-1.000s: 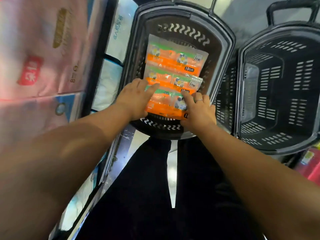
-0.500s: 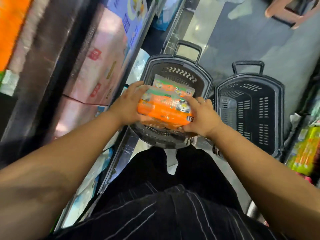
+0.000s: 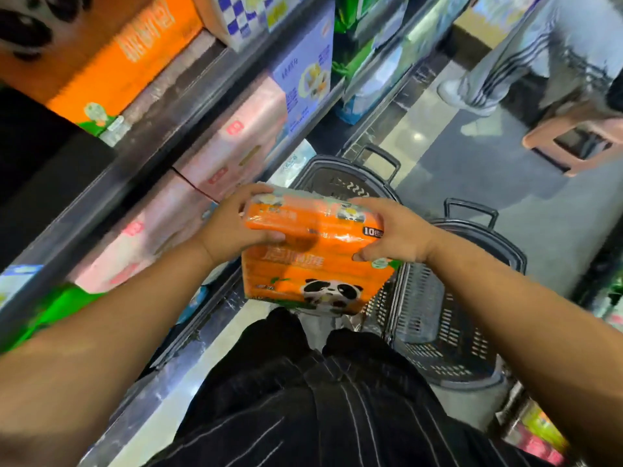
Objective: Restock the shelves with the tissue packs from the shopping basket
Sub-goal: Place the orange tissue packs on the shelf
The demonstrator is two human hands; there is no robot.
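Both bare forearms reach forward from the lower corners and converge at centre. The left hand (image 3: pixel 229 230) grips the left end of the tissue pack (image 3: pixel 313 264), fingers curled over its top and thumb on its near face. The right hand (image 3: pixel 396 235) mirrors this on the right end.

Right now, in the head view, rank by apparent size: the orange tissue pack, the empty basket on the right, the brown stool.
Largest: empty basket.
Then: orange tissue pack, nearer the camera, so it looks bigger than it is.
Smallest: brown stool, far off, cut by the frame edge.
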